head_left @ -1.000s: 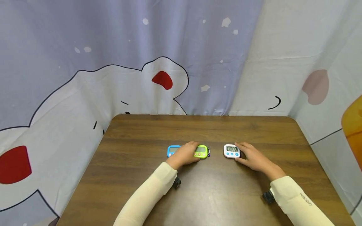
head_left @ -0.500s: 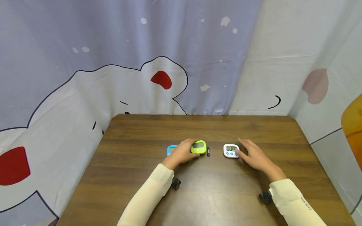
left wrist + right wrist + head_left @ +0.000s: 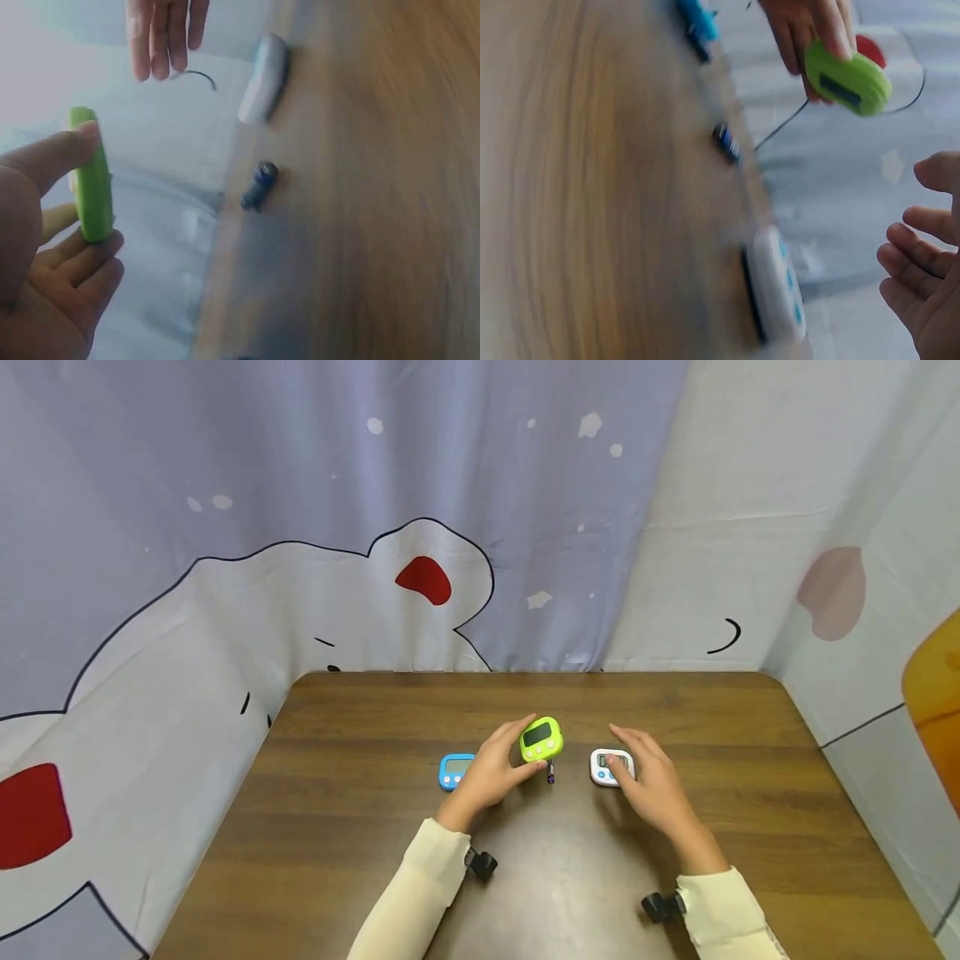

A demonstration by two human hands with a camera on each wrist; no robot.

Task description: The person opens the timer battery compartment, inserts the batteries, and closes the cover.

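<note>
A green digital timer [image 3: 542, 740] is raised off the table, tilted, its screen and buttons visible in the head view. My left hand [image 3: 491, 768] pinches it by its edges between thumb and fingers. On the table below lie small dark cylinders that look like batteries [image 3: 726, 144]. A white timer [image 3: 601, 777] with blue buttons lies flat on the right. Over it hovers my right hand [image 3: 656, 785], fingers spread and holding nothing; the right wrist view shows it apart from the timer. Left of my left hand lies a blue timer [image 3: 454, 767], partly covered by that hand.
The brown wooden table [image 3: 360, 877] reaches back to a patterned curtain [image 3: 420, 452], which also runs along both sides. In the right wrist view another dark small object [image 3: 697, 45] lies beside the blue timer.
My left hand has lifted the green timer off the table and moved it slightly right. My right hand has let go of the white timer's edge and moved left above it.
</note>
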